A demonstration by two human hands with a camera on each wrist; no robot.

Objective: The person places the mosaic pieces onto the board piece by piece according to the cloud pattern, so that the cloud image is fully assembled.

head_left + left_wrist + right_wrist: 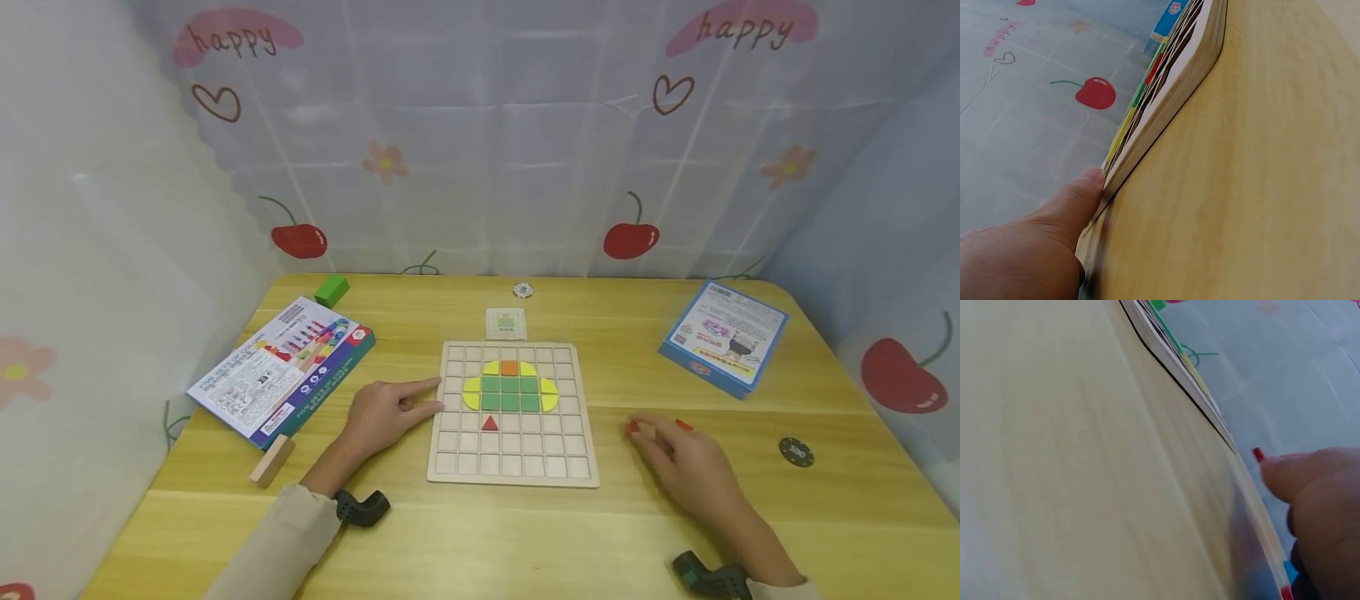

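— Left hand (386, 412) lies flat on the table (480, 533), fingers straight, fingertips pressed to the left edge of the wooden grid board (513, 413); the left wrist view shows the thumb against that edge.

— And the right hand (686, 462)?

— It rests on the table well right of the board, fingers loosely bent over small red pieces (632, 427), one at the fingertips, another just beyond the knuckles. Whether it pinches one cannot be told.

— What sits on the board?

— A yellow, green and orange figure (510, 386) fills the upper middle cells, with a red triangle (490, 423) one row below it.

— Around it?

— A pattern card (506, 323) lies just behind the board, a white chip (522, 290) farther back, a blue box (723, 336) at right, a dark chip (796, 452) near the right hand, and a game box (281, 371), green block (332, 290) and plain wooden block (272, 460) at left.
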